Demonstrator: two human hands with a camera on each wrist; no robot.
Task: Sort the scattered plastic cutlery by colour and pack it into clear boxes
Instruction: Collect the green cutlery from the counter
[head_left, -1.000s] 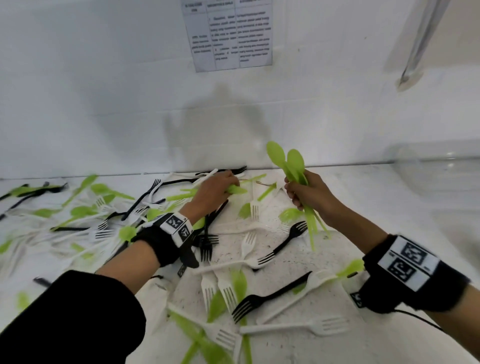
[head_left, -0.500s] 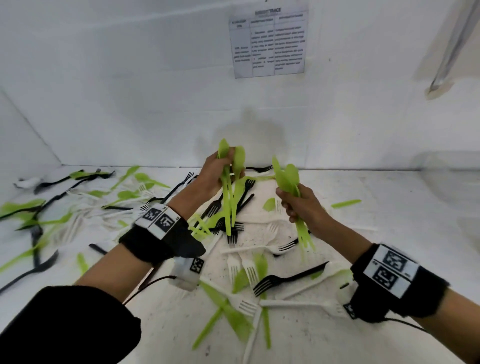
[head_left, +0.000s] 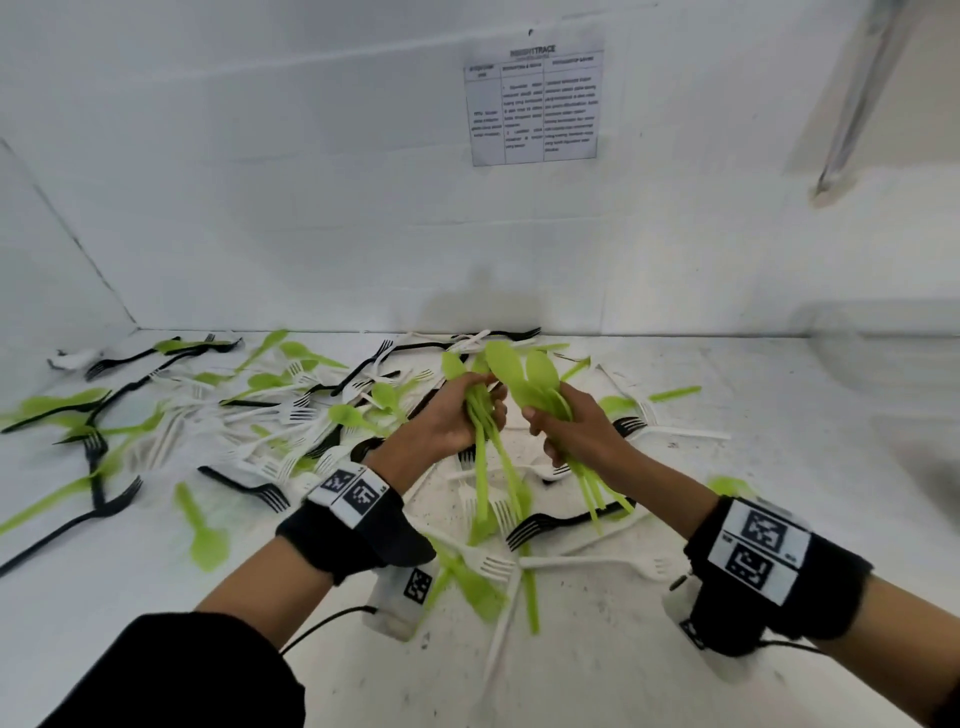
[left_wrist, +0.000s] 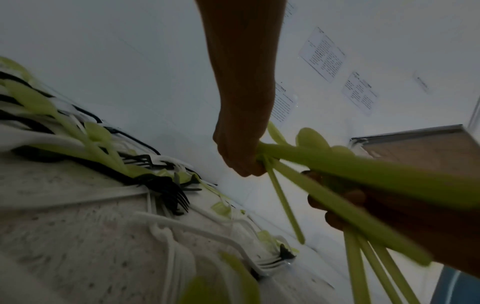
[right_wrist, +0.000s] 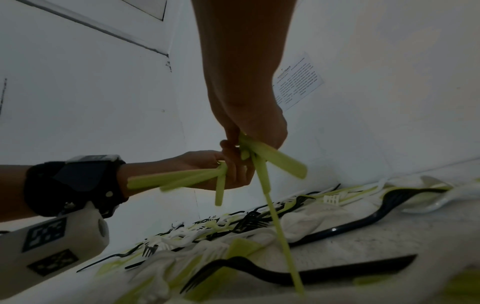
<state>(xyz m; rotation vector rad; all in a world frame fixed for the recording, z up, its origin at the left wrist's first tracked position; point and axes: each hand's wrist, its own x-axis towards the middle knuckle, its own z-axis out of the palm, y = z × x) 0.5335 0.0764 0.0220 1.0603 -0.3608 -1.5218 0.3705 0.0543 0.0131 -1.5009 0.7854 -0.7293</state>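
My left hand (head_left: 457, 415) has come up off the table (head_left: 779, 467) with a bunch of green spoons (head_left: 485, 441) in it. A second ago it was down low in the pile, picking them up. Now it is right next to my right hand (head_left: 576, 431), and the two are almost touching. My right hand has its own bunch of green spoons (head_left: 535, 379), and it has stayed up in the air the whole time. Both hands are wrapped tight round their spoons. The round ends stick up and the long handles hang down. In the left wrist view my fingers (left_wrist: 241, 162) are curled round the handles, and some handles fan out crooked. I think I am about to push the two bunches into one, so one hand can carry all the green ones. That will leave my other hand free to pick up more. The sorting has only just started, I think. Lots of green spoons (head_left: 208, 540), white forks (head_left: 587, 564) and black forks (head_left: 561, 522) lie mixed up all over the table. A clear box (head_left: 883, 358) sits far off to my right, by the wall. It is too blurry for me to tell if anything is in it. I should grip well, because a loose handle could slip out and fall back in the pile.
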